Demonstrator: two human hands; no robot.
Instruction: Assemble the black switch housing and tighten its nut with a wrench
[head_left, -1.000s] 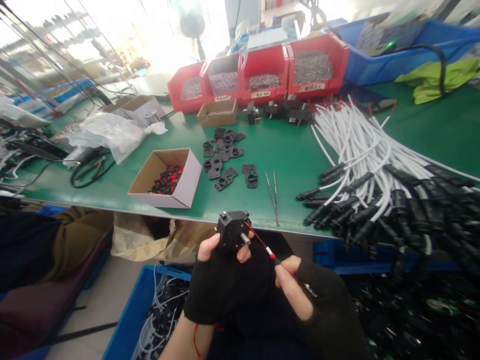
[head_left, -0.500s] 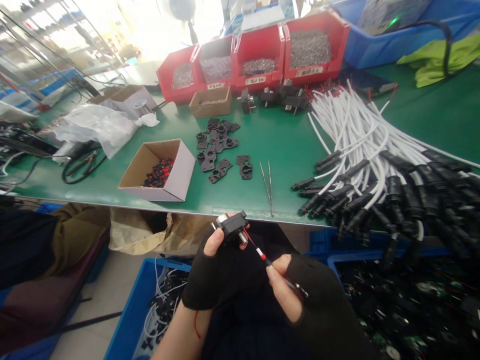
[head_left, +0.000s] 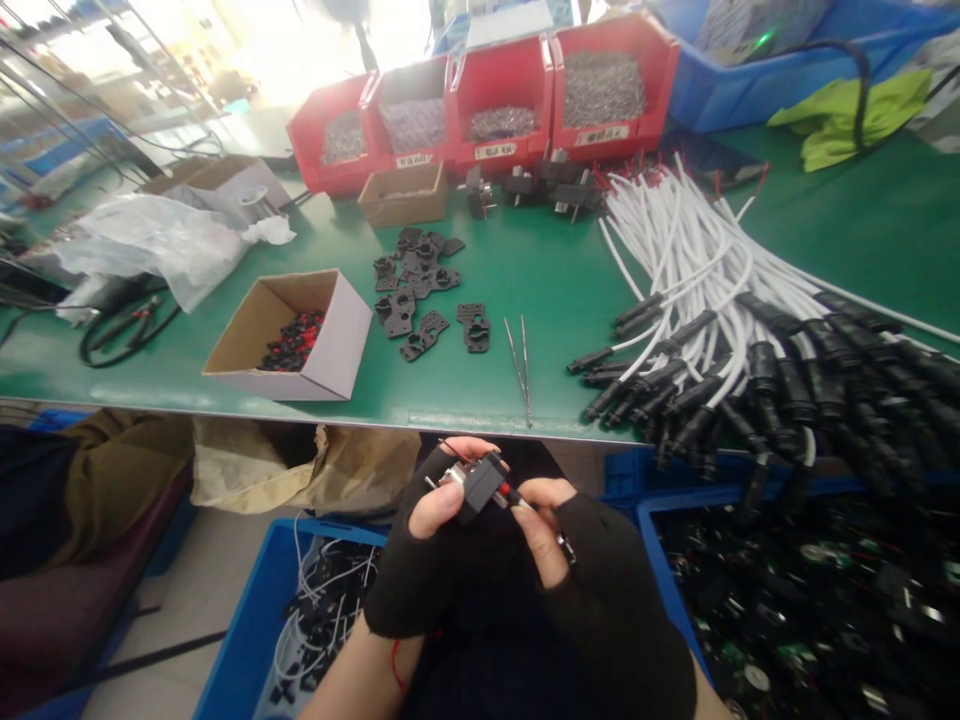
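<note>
Both my hands wear black fingerless gloves and meet below the green table's [head_left: 570,290] front edge. My left hand [head_left: 431,545] is closed on a small black connector block [head_left: 478,482] with metal pins. My right hand [head_left: 592,585] pinches a thin red wire [head_left: 511,495] right at the block, its fingertips touching the block's side. Steel tweezers [head_left: 519,365] lie on the table just beyond my hands. To the left of them sit flat black plastic plates [head_left: 420,295] and an open cardboard box [head_left: 289,335] of red-and-black parts.
A large bundle of white cables with black plug ends [head_left: 750,320] covers the table's right side. Several red bins [head_left: 487,110] of small metal parts line the back, with a small cardboard tray [head_left: 403,195] before them. Blue crates [head_left: 300,620] of parts stand under the table edge.
My right hand has slid up the red wire to the block, so the free wire length is gone. The left hand has turned the block. My view has shifted right.
</note>
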